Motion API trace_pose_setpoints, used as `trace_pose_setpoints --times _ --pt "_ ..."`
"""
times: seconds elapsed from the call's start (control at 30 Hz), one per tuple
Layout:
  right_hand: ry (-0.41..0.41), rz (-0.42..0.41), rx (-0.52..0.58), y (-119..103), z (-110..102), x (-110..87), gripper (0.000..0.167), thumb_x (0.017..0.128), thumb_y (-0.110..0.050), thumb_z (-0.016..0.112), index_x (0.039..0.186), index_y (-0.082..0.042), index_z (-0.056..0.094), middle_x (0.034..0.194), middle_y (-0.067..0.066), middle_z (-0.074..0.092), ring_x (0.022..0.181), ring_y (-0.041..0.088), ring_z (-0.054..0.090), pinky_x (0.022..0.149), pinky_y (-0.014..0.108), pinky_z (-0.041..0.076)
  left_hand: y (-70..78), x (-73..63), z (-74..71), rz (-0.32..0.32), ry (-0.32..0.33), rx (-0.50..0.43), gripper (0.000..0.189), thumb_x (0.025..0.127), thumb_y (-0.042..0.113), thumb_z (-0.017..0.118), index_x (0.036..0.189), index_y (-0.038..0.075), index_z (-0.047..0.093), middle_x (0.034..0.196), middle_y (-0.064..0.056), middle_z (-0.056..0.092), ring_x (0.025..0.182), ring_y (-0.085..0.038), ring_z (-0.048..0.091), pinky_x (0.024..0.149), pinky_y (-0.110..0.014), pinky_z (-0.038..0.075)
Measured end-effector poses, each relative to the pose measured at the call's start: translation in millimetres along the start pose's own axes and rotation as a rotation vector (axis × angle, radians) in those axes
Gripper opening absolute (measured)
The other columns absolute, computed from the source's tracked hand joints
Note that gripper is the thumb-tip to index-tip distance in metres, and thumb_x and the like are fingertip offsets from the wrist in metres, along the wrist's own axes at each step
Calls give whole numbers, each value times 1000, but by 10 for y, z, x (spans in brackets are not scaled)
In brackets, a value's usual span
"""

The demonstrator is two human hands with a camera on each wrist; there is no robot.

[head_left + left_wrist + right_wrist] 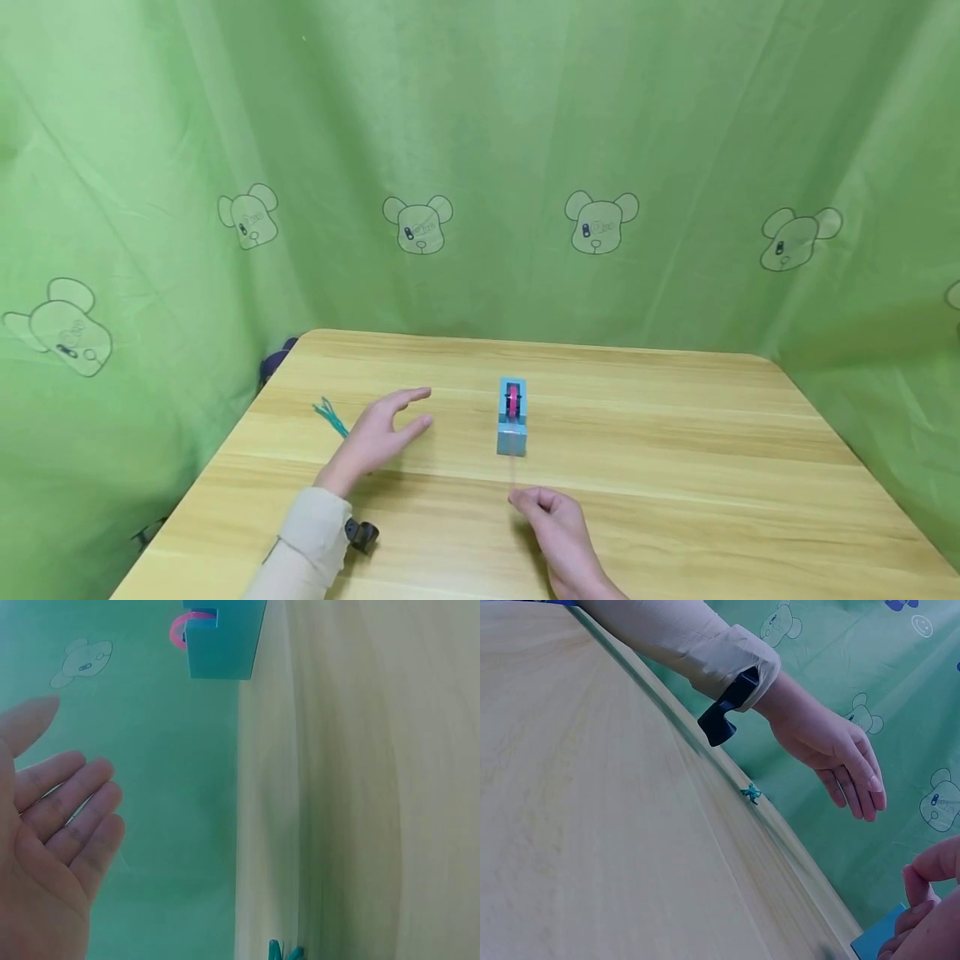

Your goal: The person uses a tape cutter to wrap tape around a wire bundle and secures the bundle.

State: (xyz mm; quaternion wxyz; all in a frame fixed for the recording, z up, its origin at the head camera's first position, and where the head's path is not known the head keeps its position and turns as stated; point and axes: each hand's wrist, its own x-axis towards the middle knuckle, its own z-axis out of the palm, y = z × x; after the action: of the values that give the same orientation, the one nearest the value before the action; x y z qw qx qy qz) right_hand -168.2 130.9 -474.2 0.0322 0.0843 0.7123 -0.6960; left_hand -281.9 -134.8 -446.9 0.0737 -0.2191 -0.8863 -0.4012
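A blue tape dispenser (512,442) with a pink-cored roll (513,401) stands on the wooden table. From its front a thin strip of clear tape (513,473) runs toward the near edge. My right hand (561,533) pinches the strip's end between thumb and forefinger. To the left of the dispenser my left hand (371,437) hovers over the table, holding nothing; its fingers (71,825) are loosely extended in the left wrist view. The right wrist view shows my right hand (934,915) partly cut off, with a corner of the dispenser (877,935) behind it.
A teal bundle of thin strands (329,416) lies on the table (675,467), partly behind my left hand. A black wrist camera (362,534) sits on the left cuff. Green curtains (495,125) with bear-face prints surround the table's back and sides.
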Motion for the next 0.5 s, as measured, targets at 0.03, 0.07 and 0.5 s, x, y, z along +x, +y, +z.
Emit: trace_pose_setpoints --times 0.03,0.07,0.5 --pt "0 -1 -1 3 -2 3 23 93 -18 68 88 4 67 105 7 62 103 23 48 88 36 35 -3 2 -3 2 3 -3 49 96 39 65 141 21 55 143 2 53 134 -22 45 110 -47 34" --pt "-2 -3 -2 2 -5 4 23 93 -18 67 88 4 67 105 7 61 103 22 48 88 36 35 -6 2 -5 1 4 -2 49 96 39 65 141 21 55 143 2 53 134 -22 45 110 -47 34" --pt "-26 22 9 13 -22 16 21 95 -17 65 91 4 67 105 7 61 101 22 47 87 37 35 -97 -30 -88 -22 21 0 51 95 41 65 141 21 55 143 3 52 135 -23 44 110 -49 33"
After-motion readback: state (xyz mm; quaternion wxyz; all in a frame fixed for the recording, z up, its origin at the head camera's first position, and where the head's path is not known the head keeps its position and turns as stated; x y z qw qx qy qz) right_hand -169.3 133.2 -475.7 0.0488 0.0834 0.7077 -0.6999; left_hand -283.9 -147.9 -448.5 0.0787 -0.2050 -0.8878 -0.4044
